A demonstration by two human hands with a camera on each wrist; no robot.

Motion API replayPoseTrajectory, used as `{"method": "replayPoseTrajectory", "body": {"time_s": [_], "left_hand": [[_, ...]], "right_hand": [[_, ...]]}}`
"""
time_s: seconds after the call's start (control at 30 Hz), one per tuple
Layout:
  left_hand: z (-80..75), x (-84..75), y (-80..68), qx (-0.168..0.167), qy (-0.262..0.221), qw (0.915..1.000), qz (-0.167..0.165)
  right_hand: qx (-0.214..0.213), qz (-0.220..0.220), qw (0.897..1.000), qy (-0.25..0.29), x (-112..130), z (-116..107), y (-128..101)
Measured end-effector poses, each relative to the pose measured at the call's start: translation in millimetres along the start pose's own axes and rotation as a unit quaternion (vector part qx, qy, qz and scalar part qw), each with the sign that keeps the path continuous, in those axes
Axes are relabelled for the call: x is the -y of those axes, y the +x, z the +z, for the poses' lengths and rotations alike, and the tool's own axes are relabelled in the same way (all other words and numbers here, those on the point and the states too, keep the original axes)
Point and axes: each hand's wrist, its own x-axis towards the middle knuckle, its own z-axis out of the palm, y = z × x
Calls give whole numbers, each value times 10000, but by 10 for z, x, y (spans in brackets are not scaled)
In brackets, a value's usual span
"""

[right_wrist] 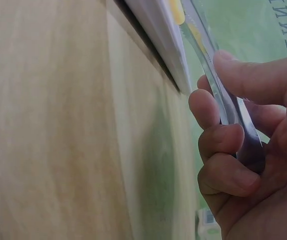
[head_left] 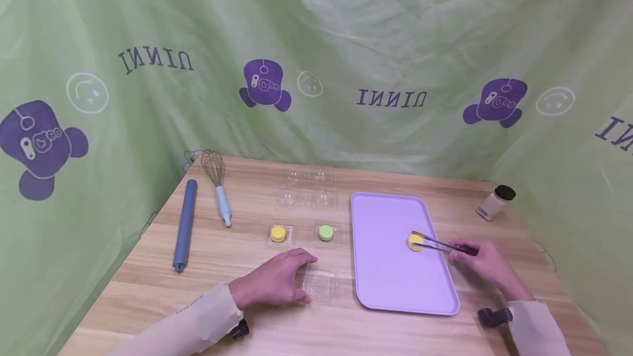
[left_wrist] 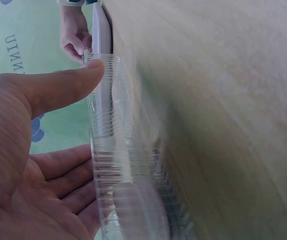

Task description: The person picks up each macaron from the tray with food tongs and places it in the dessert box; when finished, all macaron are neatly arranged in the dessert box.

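Note:
My right hand (head_left: 487, 262) grips metal tongs (right_wrist: 226, 100) by the handle end. Their tips reach over the right side of a lavender tray (head_left: 386, 284), on either side of a yellow macaron (head_left: 414, 242). Left of the tray, my left hand (head_left: 274, 279) spreads thumb and fingers at the left side of a clear plastic box (head_left: 323, 285). In the left wrist view the thumb (left_wrist: 68, 90) lies straight across the rim of that ribbed box, its fingers extended beside it. Behind it, another yellow macaron (head_left: 278, 233) and a green macaron (head_left: 326, 232) sit in clear boxes.
Clear domed plastic pieces (head_left: 323, 196) stand at the back. On the left lie a blue rolling pin (head_left: 185, 227) and a whisk (head_left: 223, 205) with a light blue handle. A dark-lidded jar (head_left: 494, 203) is at the back right. Green printed cloth (head_left: 316, 125) hangs behind the table.

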Motion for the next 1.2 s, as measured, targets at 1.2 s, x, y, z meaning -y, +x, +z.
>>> {"method": "replayPoseTrajectory", "body": {"time_s": [1.2], "left_hand": [[-18, 13, 21, -15, -92, 9999, 79]], "right_hand": [[-486, -289, 9957, -736, 146, 113, 17]]}}
